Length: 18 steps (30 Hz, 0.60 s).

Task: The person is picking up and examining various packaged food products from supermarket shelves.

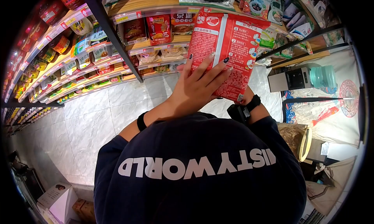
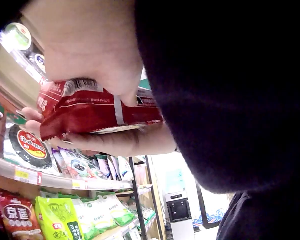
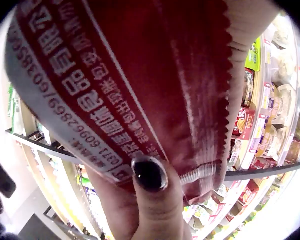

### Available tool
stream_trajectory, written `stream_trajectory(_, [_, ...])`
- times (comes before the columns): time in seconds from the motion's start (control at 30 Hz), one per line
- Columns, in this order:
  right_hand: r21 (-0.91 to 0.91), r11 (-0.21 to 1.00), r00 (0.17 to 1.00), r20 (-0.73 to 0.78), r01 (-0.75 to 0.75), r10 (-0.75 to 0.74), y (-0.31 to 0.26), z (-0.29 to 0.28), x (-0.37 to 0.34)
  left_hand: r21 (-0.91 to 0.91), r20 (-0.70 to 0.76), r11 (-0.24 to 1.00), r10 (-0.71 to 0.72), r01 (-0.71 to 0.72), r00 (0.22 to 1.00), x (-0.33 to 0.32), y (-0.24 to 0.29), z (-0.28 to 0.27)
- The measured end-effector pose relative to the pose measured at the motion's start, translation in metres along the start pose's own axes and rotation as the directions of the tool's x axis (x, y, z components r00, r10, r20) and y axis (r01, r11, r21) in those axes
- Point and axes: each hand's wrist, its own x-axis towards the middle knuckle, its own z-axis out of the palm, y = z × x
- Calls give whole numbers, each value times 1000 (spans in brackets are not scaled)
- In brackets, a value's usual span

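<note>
A red printed packet (image 1: 241, 48) is held up in front of the chest, its text side facing the head camera. Across its lower left part lies the left hand (image 1: 193, 89), fingers extended and spread on the surface. From below and behind, the right hand (image 1: 247, 96) grips the packet, mostly hidden by it. In the left wrist view the left hand (image 2: 90, 45) is above the packet (image 2: 90, 112), and the right hand (image 2: 107, 142) supports its underside. The right wrist view shows the packet (image 3: 155, 75) close up, with the right thumb (image 3: 160, 205) pressed on it.
Shelves (image 1: 124, 52) of packaged food and jars curve along the front and left. At the right stand a water dispenser (image 1: 290, 80) and a dark metal frame. A white box (image 1: 58, 200) is at the lower left. Pale tiled floor (image 1: 89, 126) lies below.
</note>
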Motion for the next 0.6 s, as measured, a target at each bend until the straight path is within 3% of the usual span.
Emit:
stream_trajectory(0.1, [-4,1000,1000,-1,1,-1,0,0,0,-63,-30,998,3,-5,1000,1,2,-4])
stream_trajectory(0.6, [-27,1000,1000,-5,2,-2,3,1,-1,-31,4,1000,-4,4,1000,-2,4,-11])
